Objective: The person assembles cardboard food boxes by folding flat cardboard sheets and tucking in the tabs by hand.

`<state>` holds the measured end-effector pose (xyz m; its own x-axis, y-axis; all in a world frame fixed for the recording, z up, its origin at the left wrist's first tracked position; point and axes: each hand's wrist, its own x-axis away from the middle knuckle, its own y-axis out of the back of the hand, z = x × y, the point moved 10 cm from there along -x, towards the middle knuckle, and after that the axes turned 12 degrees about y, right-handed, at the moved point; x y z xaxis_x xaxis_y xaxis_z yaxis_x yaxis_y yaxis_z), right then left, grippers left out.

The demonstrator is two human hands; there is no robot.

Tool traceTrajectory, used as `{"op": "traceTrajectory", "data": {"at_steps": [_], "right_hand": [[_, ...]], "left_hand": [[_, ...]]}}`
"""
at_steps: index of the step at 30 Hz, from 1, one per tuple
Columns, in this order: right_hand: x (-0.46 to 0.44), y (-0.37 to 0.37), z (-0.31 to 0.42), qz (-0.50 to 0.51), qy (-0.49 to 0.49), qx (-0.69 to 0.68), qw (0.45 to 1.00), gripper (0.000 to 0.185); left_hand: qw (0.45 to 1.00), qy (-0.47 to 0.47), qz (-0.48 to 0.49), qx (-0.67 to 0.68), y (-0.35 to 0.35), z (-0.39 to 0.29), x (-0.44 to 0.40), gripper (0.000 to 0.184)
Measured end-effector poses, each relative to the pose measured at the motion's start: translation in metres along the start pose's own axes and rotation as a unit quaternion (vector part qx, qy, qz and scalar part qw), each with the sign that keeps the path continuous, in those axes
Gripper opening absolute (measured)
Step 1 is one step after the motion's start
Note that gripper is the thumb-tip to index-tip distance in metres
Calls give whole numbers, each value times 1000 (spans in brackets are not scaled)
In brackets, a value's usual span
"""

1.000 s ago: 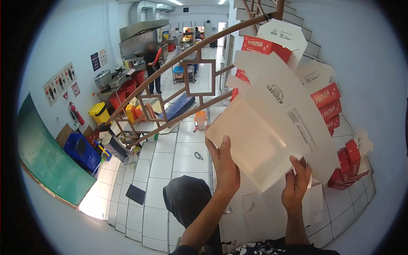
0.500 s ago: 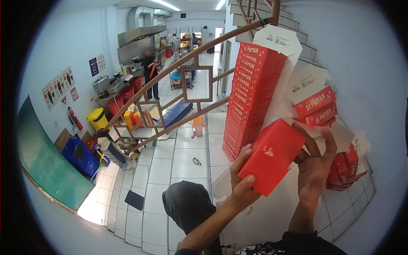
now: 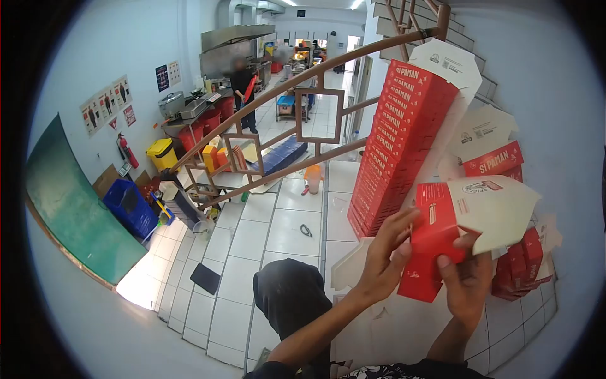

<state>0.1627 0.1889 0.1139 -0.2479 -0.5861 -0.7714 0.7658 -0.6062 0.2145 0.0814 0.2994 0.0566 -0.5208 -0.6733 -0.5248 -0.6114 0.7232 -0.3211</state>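
Between my two hands is a red cardboard food box (image 3: 424, 249), its pale lid flap standing open toward the right. My left hand (image 3: 386, 259) is closed on the box's left side, the thumb on the near face. My right hand (image 3: 466, 278) grips the right side, its thumb on the red wall and some fingers hidden behind the flap. Just beyond my hands rises a tall stack of nested red boxes (image 3: 404, 136) with lettering down its side. Further right are more red boxes (image 3: 492, 161) with pale lids, partly covered by the held one.
A brown stair railing (image 3: 271, 104) crosses in front. On the tiled floor lie a dark flat object (image 3: 205, 279) and an orange-topped cup (image 3: 313, 180). A person (image 3: 243, 88) in dark clothes stands in the kitchen behind. Loose red boxes (image 3: 521, 268) lie at the right.
The box has turned in my hands, so its lid flap now shows open to the right. My right hand has gone from spread fingers beside it to gripping it. The view has shifted slightly.
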Motion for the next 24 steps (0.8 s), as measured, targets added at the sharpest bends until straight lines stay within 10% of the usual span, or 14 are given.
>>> {"op": "traceTrajectory", "data": {"at_steps": [10,16,24], "right_hand": [[11,-23,-4,82,-32,59,994,33],[23,-8,-13,-43,-38,72,996,32],[2,8,-3,-130,-4,104,986,27]], "left_hand": [[989,-99,-51,-96,2,-21,12,31],[986,-133,-71,-73,9,-28,18,23],[992,-79,-12,-99,-13,-16,13,71]]}}
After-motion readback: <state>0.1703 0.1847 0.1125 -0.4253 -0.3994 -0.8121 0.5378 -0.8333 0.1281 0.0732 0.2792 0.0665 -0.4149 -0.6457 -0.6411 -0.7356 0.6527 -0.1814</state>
